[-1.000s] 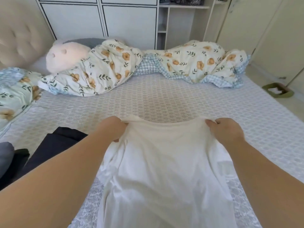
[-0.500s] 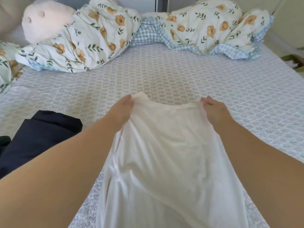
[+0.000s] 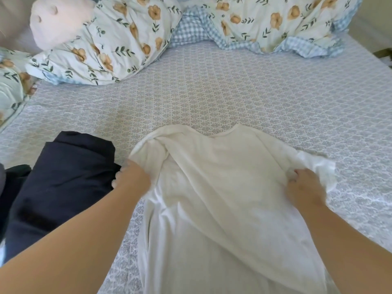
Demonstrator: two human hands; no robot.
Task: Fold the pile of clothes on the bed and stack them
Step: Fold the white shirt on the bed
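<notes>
1. The thin white cotton shirt (image 3: 222, 198) lies spread face-down at the near edge of the patterned grey bed (image 3: 233, 92), collar pointing away.
2. The left hand (image 3: 131, 177) pinches the left sleeve area; the right hand (image 3: 303, 187) grips the right sleeve fabric.
3. Fold well: draw both sleeves inward evenly, keep the edges straight, and smooth wrinkles before halving.
4. The folded dark navy garment (image 3: 59, 177) sits just beside the shirt, ready for stacking.

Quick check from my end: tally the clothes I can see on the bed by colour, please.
White: 1, the white shirt, laid out between the left hand and right hand.
Dark navy: 1, the navy garment, left of the shirt.
Other dark pieces at the left edge: too cut off to count.
Total countable: 2
</notes>
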